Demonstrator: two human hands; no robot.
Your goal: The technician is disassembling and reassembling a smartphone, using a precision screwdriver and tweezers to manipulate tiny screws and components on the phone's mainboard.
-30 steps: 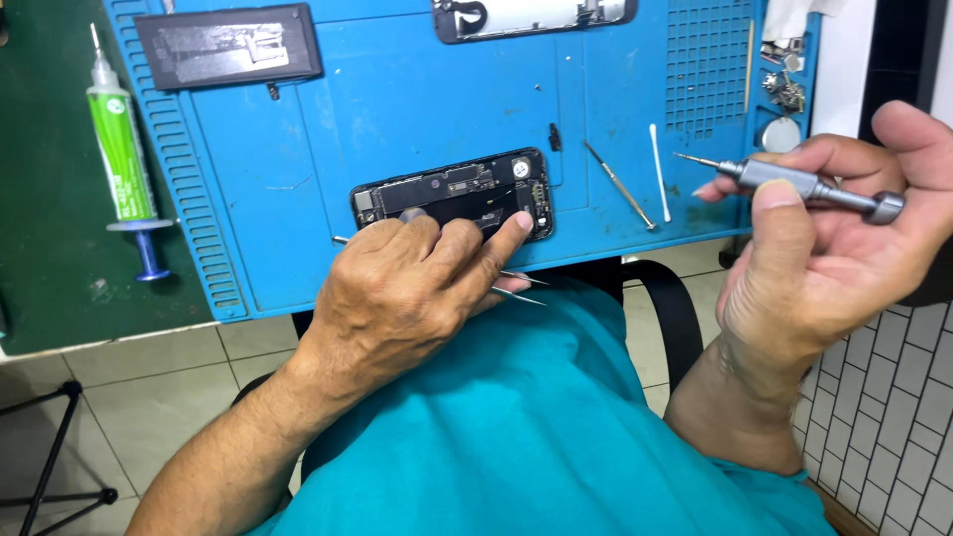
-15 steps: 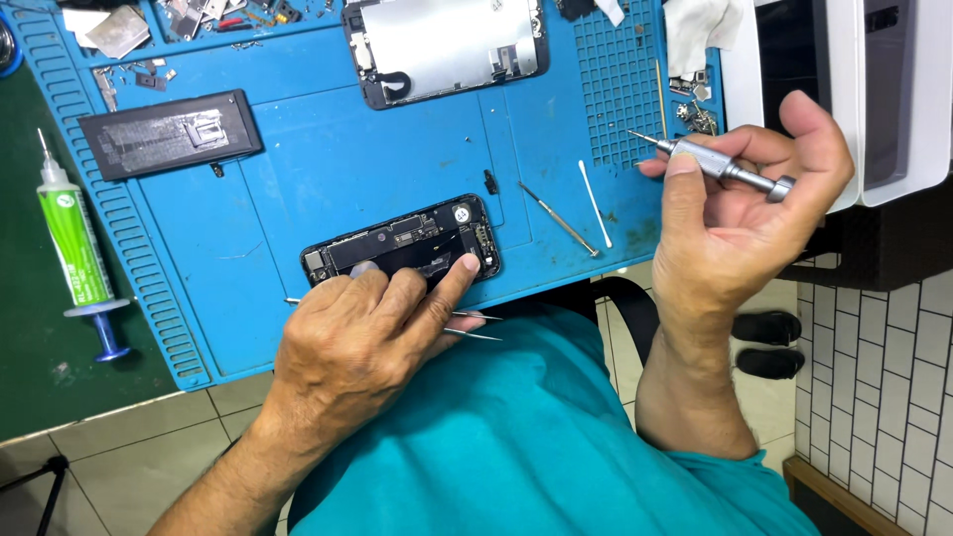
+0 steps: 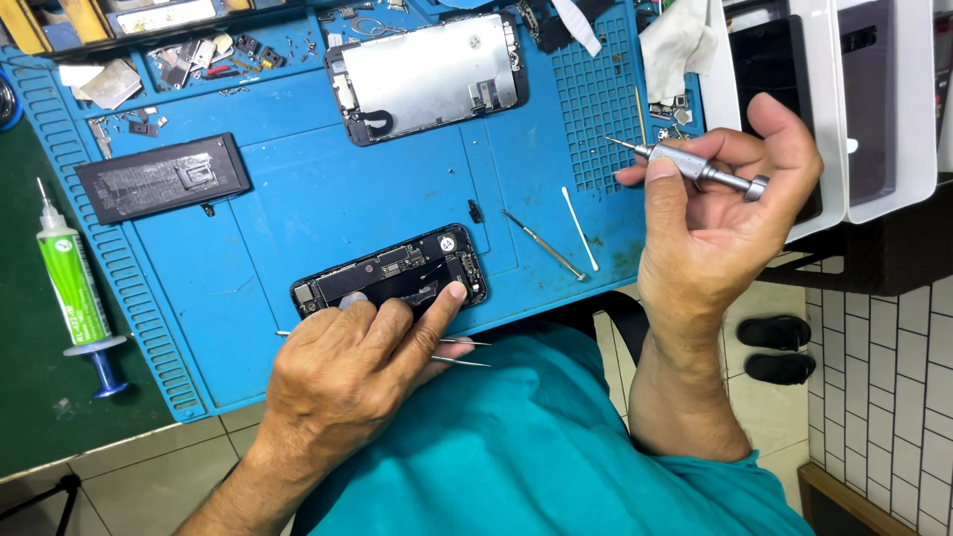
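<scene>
Blue mat point(image 3: 298, 199) covers the desk, where the left hand point(image 3: 347, 367) presses the opened phone point(image 3: 392, 273) and tweezers point(image 3: 462, 352) while the right hand point(image 3: 715, 228) pinches a screwdriver point(image 3: 695, 169).

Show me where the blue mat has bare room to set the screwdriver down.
Bare mat lies between the battery, the screen panel and the opened phone under the left hand. Another patch sits left of the phone. The top-left corner, strewn with small parts, is crowded.

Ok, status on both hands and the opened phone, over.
Left hand pressing on opened phone body, tweezers under it. Right hand holds screwdriver, raised off mat. Nothing blocking phone.
</scene>
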